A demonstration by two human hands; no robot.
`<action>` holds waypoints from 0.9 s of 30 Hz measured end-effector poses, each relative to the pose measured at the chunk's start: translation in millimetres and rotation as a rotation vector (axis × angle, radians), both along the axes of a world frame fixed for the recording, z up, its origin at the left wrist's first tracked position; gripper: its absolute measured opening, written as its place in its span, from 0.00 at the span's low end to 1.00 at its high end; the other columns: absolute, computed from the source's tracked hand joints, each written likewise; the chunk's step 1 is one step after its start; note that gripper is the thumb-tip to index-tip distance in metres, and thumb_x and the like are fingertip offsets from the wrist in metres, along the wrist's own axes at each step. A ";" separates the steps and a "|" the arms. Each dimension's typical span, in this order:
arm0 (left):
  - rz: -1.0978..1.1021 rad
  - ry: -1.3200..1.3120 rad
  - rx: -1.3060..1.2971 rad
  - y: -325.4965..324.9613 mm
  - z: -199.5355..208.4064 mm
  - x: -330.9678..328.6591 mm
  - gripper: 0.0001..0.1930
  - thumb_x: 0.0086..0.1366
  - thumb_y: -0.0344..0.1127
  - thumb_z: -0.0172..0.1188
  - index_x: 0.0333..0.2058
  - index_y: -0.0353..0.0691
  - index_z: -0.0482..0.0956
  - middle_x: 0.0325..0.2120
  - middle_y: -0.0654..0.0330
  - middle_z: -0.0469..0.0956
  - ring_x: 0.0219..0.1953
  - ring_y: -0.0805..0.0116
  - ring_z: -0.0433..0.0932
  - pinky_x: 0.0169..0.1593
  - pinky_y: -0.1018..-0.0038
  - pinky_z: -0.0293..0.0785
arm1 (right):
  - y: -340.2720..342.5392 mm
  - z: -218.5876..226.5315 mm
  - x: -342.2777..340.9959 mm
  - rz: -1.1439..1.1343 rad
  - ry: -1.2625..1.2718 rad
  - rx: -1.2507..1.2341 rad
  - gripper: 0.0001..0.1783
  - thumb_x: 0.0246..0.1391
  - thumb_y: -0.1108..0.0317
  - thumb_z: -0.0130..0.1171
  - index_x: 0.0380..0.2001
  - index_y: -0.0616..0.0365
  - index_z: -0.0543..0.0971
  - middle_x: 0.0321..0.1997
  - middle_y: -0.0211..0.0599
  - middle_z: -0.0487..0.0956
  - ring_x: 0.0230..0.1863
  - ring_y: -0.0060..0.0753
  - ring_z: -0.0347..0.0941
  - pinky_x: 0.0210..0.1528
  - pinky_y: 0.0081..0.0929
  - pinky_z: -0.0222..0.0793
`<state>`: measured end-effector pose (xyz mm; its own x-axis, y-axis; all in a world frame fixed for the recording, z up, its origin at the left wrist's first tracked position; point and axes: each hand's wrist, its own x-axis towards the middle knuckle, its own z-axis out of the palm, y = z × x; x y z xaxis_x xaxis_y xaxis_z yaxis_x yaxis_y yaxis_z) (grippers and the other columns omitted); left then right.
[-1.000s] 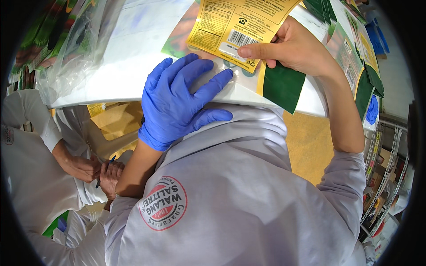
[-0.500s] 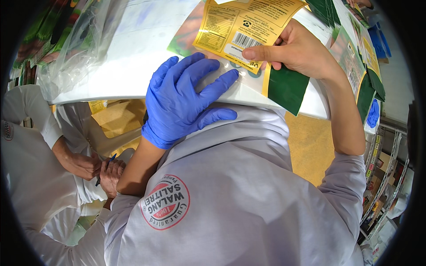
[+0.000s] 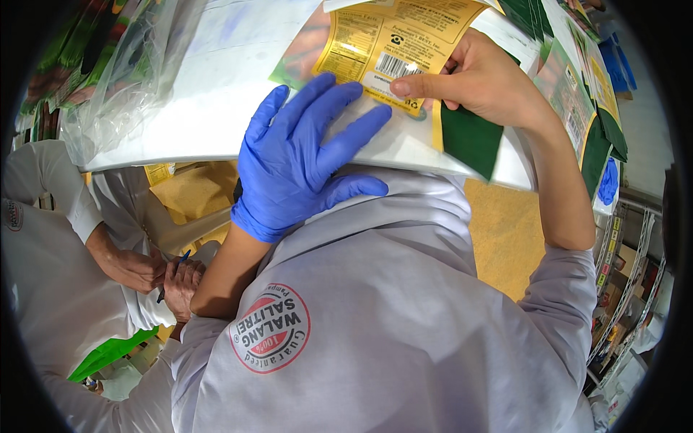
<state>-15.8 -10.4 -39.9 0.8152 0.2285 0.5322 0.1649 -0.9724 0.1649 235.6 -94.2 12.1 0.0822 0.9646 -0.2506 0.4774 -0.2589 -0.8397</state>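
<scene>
A flat plastic food pouch [image 3: 395,47] lies at the front of the white table [image 3: 195,115]. It has a yellow printed label, a clear part and a dark green end. My right hand [image 3: 491,83] is bare and pinches the pouch's label side, thumb on top and fingers curled behind. In a blue glove, my left hand [image 3: 307,155] spreads its fingers over the table's near edge. Its fingertips reach the pouch's lower left edge; whether they press on it I cannot tell. The pouch's far end runs out past the top of the view.
More printed pouches [image 3: 570,108] lie at the right, near a crumpled blue glove [image 3: 608,182]. Clear plastic bags [image 3: 119,101] and stacked green pouches [image 3: 79,50] are at the far left. A co-worker's hands [image 3: 170,278] hold a blue pen close to my left elbow. A wire rack [image 3: 624,289] stands at right.
The pouch has shifted slightly under my right hand, its green end now angled differently. My left fingers have spread a little more. Something bright green has appeared beside the co-worker at lower left.
</scene>
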 end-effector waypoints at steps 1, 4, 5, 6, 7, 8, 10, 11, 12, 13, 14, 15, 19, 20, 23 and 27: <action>0.011 0.005 -0.051 -1.4 0.7 0.2 0.40 0.49 0.72 0.65 0.57 0.59 0.81 0.52 0.58 0.79 0.54 0.51 0.78 0.56 0.58 0.72 | -0.5 -1.2 -0.5 0.003 -0.010 0.030 0.20 0.56 0.54 0.73 0.40 0.62 0.85 0.27 0.27 0.83 0.22 0.11 0.72 0.22 0.13 0.63; 0.034 0.095 -0.042 -3.4 8.3 1.9 0.43 0.50 0.75 0.62 0.59 0.56 0.80 0.54 0.58 0.78 0.57 0.53 0.76 0.59 0.58 0.68 | -3.0 -8.0 -4.2 -0.021 -0.095 0.125 0.24 0.56 0.47 0.71 0.38 0.61 0.85 0.25 0.29 0.82 0.24 0.18 0.76 0.25 0.20 0.68; 0.039 0.138 -0.012 -3.5 10.5 2.7 0.44 0.51 0.76 0.60 0.60 0.55 0.79 0.54 0.58 0.78 0.57 0.54 0.76 0.60 0.58 0.67 | -3.7 -10.0 -7.5 -0.049 -0.160 0.161 0.28 0.56 0.42 0.69 0.35 0.61 0.85 0.23 0.33 0.82 0.24 0.24 0.79 0.28 0.25 0.71; 0.058 0.147 0.008 -4.4 9.7 3.4 0.44 0.51 0.76 0.59 0.61 0.55 0.79 0.55 0.59 0.77 0.58 0.54 0.75 0.61 0.58 0.66 | -3.2 -10.0 -11.1 -0.071 -0.224 0.200 0.32 0.55 0.37 0.67 0.33 0.62 0.85 0.21 0.36 0.81 0.24 0.30 0.81 0.31 0.29 0.75; 0.076 0.156 0.028 -5.3 7.3 3.9 0.44 0.52 0.77 0.58 0.61 0.55 0.78 0.55 0.59 0.77 0.59 0.54 0.74 0.62 0.57 0.66 | -3.5 -4.6 -18.0 -0.094 -0.419 0.213 0.35 0.52 0.33 0.67 0.31 0.62 0.85 0.20 0.38 0.81 0.24 0.34 0.82 0.31 0.32 0.75; 0.094 0.165 0.048 -5.8 5.0 3.8 0.45 0.52 0.77 0.57 0.62 0.56 0.78 0.56 0.59 0.77 0.60 0.54 0.74 0.62 0.57 0.65 | -5.0 4.5 -27.4 -0.118 -0.614 0.225 0.39 0.49 0.29 0.66 0.29 0.62 0.85 0.19 0.40 0.80 0.24 0.39 0.82 0.31 0.35 0.76; 0.109 0.169 0.084 -5.6 2.2 4.1 0.45 0.53 0.77 0.57 0.64 0.58 0.76 0.56 0.60 0.76 0.60 0.54 0.73 0.63 0.56 0.64 | -8.3 18.2 -36.1 -0.130 -0.857 0.234 0.45 0.41 0.22 0.66 0.25 0.63 0.84 0.18 0.42 0.80 0.24 0.47 0.82 0.31 0.40 0.77; 0.118 0.171 0.102 -5.4 1.4 3.9 0.45 0.53 0.77 0.57 0.65 0.59 0.75 0.56 0.61 0.76 0.60 0.54 0.73 0.63 0.56 0.64 | -9.3 22.5 -38.1 -0.119 -0.899 0.229 0.47 0.37 0.19 0.65 0.24 0.63 0.84 0.18 0.43 0.80 0.24 0.49 0.82 0.31 0.42 0.77; 0.122 0.164 0.085 -5.6 1.1 5.3 0.45 0.53 0.76 0.57 0.65 0.59 0.75 0.57 0.62 0.76 0.60 0.55 0.73 0.63 0.56 0.63 | -9.9 28.6 -39.2 -0.108 -0.950 0.225 0.49 0.33 0.17 0.65 0.23 0.63 0.84 0.18 0.44 0.80 0.25 0.52 0.81 0.31 0.43 0.77; 0.127 0.158 0.068 -6.2 1.4 6.1 0.45 0.53 0.76 0.57 0.65 0.60 0.74 0.57 0.62 0.75 0.61 0.56 0.73 0.64 0.56 0.63 | -9.5 35.2 -41.5 -0.118 -0.970 0.173 0.51 0.25 0.15 0.67 0.20 0.63 0.84 0.18 0.45 0.80 0.24 0.52 0.81 0.31 0.43 0.77; 0.134 0.152 0.051 -6.5 2.1 6.6 0.44 0.53 0.76 0.57 0.65 0.60 0.74 0.57 0.63 0.75 0.61 0.56 0.73 0.64 0.56 0.63 | -10.4 42.6 -43.2 -0.107 -1.004 0.127 0.51 0.25 0.15 0.67 0.20 0.64 0.84 0.18 0.45 0.80 0.24 0.52 0.82 0.31 0.43 0.77; 0.126 0.141 0.044 -6.6 1.1 7.2 0.44 0.54 0.76 0.56 0.66 0.60 0.73 0.57 0.64 0.75 0.61 0.58 0.73 0.64 0.56 0.63 | -11.6 49.7 -44.2 -0.091 -1.042 0.080 0.52 0.24 0.15 0.67 0.20 0.64 0.83 0.18 0.46 0.80 0.24 0.52 0.82 0.31 0.44 0.77; 0.117 0.136 0.051 -5.6 2.0 7.2 0.44 0.55 0.76 0.54 0.66 0.60 0.73 0.57 0.65 0.75 0.60 0.59 0.73 0.64 0.55 0.64 | -21.9 75.5 -12.2 -0.401 -1.194 0.075 0.53 0.27 0.20 0.72 0.31 0.69 0.82 0.22 0.43 0.81 0.25 0.43 0.80 0.31 0.35 0.75; 0.096 0.130 0.037 -5.1 3.2 7.4 0.44 0.56 0.76 0.54 0.66 0.60 0.73 0.57 0.65 0.75 0.60 0.59 0.73 0.63 0.55 0.64 | -26.7 90.9 -4.0 -0.476 -1.146 -0.032 0.53 0.30 0.22 0.73 0.38 0.68 0.81 0.25 0.39 0.82 0.26 0.35 0.80 0.33 0.31 0.74; 0.087 0.112 0.026 -4.5 1.7 8.2 0.44 0.55 0.76 0.53 0.66 0.60 0.73 0.57 0.64 0.75 0.60 0.59 0.73 0.63 0.54 0.65 | -34.3 90.1 -1.1 -0.415 -0.672 0.369 0.43 0.51 0.29 0.66 0.45 0.65 0.80 0.31 0.33 0.83 0.32 0.28 0.80 0.36 0.25 0.73; 0.088 0.128 0.020 -2.6 -0.8 6.3 0.44 0.56 0.76 0.53 0.67 0.60 0.72 0.57 0.63 0.75 0.61 0.59 0.72 0.64 0.52 0.65 | 2.0 31.8 -46.6 0.078 0.464 0.466 0.17 0.71 0.56 0.56 0.49 0.59 0.76 0.44 0.33 0.79 0.44 0.24 0.76 0.49 0.23 0.72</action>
